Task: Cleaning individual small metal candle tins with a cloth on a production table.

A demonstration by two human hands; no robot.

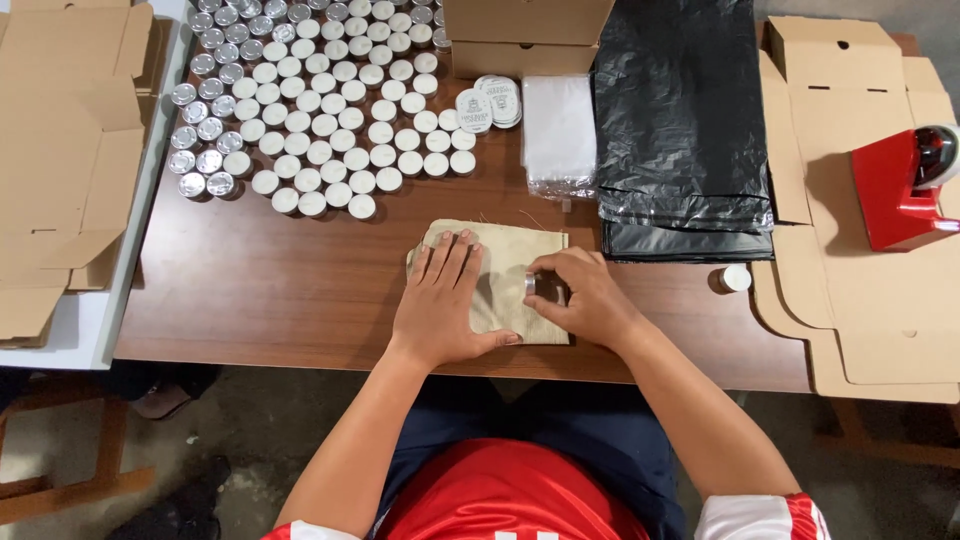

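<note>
A beige cloth pouch (508,255) lies flat near the front edge of the brown table (290,280). My left hand (440,300) presses flat on the pouch's left half, fingers spread. My right hand (585,295) grips a small round silver tin (533,285) on edge at the pouch's right side. Whether the tin is inside the pouch opening or just against it, I cannot tell.
Several rows of small round tins (320,100) cover the table's back left. Round labels (487,103), clear bags (558,135) and black plastic bags (685,120) lie behind. A lone tin (735,278) stands right. Flat cardboard boxes (870,300) and a red tape dispenser (905,185) sit at right.
</note>
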